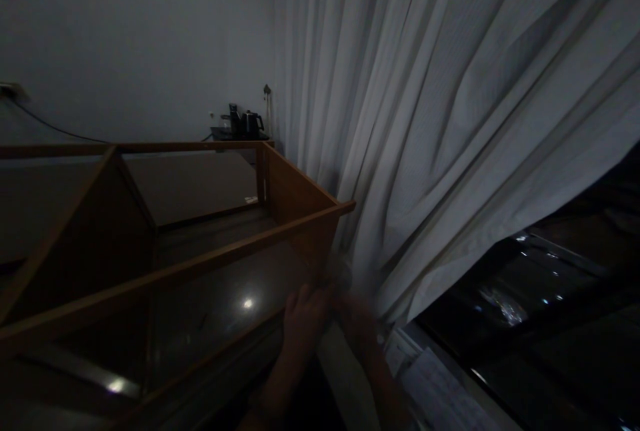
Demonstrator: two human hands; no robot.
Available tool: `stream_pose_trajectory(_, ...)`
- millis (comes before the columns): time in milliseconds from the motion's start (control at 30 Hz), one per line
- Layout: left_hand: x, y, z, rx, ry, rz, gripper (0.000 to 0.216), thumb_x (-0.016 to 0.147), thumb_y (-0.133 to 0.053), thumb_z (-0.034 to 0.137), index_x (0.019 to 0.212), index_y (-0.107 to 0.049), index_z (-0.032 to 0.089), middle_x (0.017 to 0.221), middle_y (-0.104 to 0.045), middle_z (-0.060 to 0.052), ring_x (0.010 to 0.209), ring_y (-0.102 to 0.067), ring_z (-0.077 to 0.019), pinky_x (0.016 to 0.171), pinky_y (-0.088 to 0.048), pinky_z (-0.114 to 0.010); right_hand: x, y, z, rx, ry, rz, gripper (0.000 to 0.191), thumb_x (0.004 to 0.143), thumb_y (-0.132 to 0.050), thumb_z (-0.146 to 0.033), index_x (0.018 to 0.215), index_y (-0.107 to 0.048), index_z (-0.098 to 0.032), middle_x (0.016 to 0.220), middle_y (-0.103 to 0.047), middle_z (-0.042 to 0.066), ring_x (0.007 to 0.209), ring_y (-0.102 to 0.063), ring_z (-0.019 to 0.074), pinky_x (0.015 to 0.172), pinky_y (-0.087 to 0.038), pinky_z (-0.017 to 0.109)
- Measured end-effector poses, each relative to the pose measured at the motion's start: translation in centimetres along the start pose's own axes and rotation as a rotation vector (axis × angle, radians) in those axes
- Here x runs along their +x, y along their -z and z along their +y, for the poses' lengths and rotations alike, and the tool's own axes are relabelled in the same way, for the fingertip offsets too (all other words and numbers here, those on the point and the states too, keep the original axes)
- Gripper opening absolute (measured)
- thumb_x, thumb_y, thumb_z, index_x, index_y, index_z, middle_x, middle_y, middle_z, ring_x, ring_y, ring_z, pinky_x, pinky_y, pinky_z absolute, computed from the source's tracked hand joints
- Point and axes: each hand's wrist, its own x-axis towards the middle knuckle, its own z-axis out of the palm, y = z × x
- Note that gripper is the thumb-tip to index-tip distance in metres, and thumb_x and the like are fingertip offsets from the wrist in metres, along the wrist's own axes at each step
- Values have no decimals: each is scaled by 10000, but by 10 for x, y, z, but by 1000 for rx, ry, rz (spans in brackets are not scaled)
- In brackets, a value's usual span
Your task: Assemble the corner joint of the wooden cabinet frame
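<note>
A brown wooden frame (220,241), open with upright dividers, stands in front of me on the left. Near the lower part of its right corner, my left hand (305,314) has its fingers curled, but whatever they hold is lost in the dark. My right hand (356,319) is close beside it and smeared by motion, so its fingers do not show clearly. A pale blur hangs just above both hands, too indistinct to name. The frame's end panel (300,184) rises beyond them.
Long white curtains (400,117) fall along the right, close to my hands. A black kettle (251,124) stands on a tray in the far corner. White papers (445,391) lie at lower right beside a dark window (555,297). A cable (55,127) runs along the wall.
</note>
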Motion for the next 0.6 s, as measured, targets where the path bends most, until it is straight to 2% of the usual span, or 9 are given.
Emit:
stream_pose_trajectory(133, 1, 3, 2, -15, 12, -7, 393, 855, -556, 277, 1240, -537, 351, 989, -684, 9, 993, -516, -209, 835, -316, -370, -4, -10, -13, 349, -325, -12, 483, 885, -425, -569, 693, -640, -180, 619, -632, 14, 557, -566, 146, 533, -445, 234)
stream_pose_trajectory(233, 1, 3, 2, -13, 14, -10, 402, 851, -561, 299, 1248, -530, 352, 975, -684, 8, 994, -514, -212, 837, -315, -373, -5, -15, -16, 456, -400, 8, 528, 851, -419, -630, 693, -634, -175, 612, -623, 17, 567, -572, 155, 537, -458, 240)
stream_pose_trajectory(367, 1, 1, 1, -6, 19, -5, 417, 853, -558, 289, 1261, -515, 365, 977, -683, 15, 1006, -509, -215, 838, -316, -376, -6, -11, -13, 313, -349, -34, 498, 896, -378, -582, 765, -642, -180, 688, -651, 26, 610, -588, 154, 586, -455, 244)
stream_pose_trajectory(467, 1, -1, 0, 1, 10, 5, 454, 845, -567, 237, 1271, -498, 379, 987, -681, 26, 1014, -509, -211, 834, -321, -372, -6, -4, -8, 74, -200, -60, 447, 918, -381, -534, 819, -651, -193, 742, -672, 43, 666, -608, 170, 644, -442, 264)
stream_pose_trajectory(600, 0, -2, 1, 7, 10, 12, 473, 842, -560, 192, 1275, -494, 373, 989, -686, 39, 1020, -510, -214, 845, -313, -381, -5, 0, -5, -143, -43, -73, 477, 959, -314, -464, 734, -645, -205, 689, -662, 56, 664, -607, 183, 664, -416, 283)
